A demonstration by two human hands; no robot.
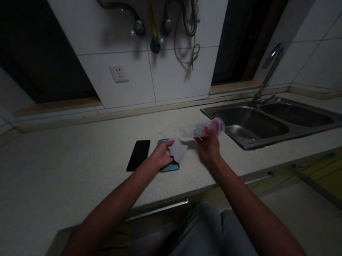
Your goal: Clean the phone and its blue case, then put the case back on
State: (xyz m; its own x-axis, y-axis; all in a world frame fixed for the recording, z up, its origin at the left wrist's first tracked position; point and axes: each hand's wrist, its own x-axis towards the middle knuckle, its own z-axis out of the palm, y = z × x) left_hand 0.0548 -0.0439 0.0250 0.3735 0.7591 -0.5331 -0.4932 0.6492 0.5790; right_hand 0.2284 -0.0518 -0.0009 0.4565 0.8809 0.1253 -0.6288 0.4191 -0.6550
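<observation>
My left hand (162,154) pinches a thin white sheet (178,150), perhaps tissue or cloth, between thumb and fingers. Under that hand lies a blue phone case (170,167), partly covered by the sheet and fingers. To its left a black phone (138,155) rests flat on the counter. My right hand (209,144) is wrapped round a clear plastic bottle (199,130) with pink markings. The bottle lies nearly level above the counter, one end pointing left over the sheet. That left end is blurred, so its shape cannot be made out.
A steel double sink (248,124) with a curved faucet (271,72) is set into the pale counter (102,144) at right. Hoses and valves (155,45) hang on the tiled wall above a socket (119,74). Drawer handles (157,210) run below the front edge.
</observation>
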